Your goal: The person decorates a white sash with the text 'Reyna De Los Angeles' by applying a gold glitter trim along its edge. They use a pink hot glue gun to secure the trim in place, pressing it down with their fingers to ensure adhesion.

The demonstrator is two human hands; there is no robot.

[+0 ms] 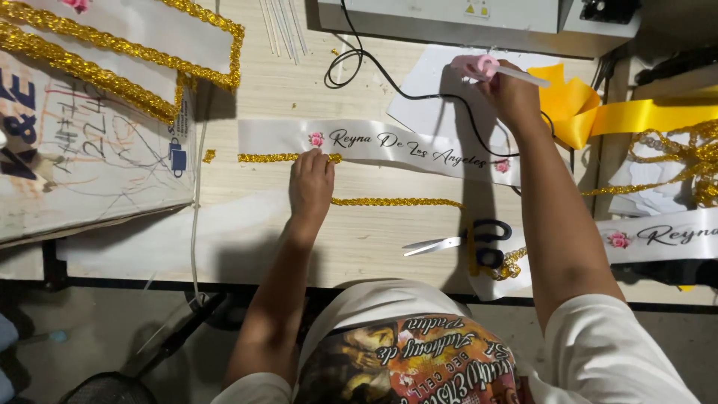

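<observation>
A white satin sash (389, 142) with dark script lettering and small pink roses lies across the wooden table. My left hand (310, 183) presses gold sequin trim (280, 158) along the sash's lower edge. More of the gold trim (396, 202) runs loose to the right of that hand. My right hand (508, 93) is raised at the far side and grips a pink glue gun (482, 67) with a white glue stick sticking out of it. The gun's black cord (419, 93) crosses the sash.
Scissors (460, 239) with black handles lie near the front edge. A second white sash (666, 236) and yellow ribbon (636, 116) are at the right. A gold-trimmed white sash (127, 37) and a scribbled board (82, 150) sit at the left. A grey machine (449, 19) stands at the back.
</observation>
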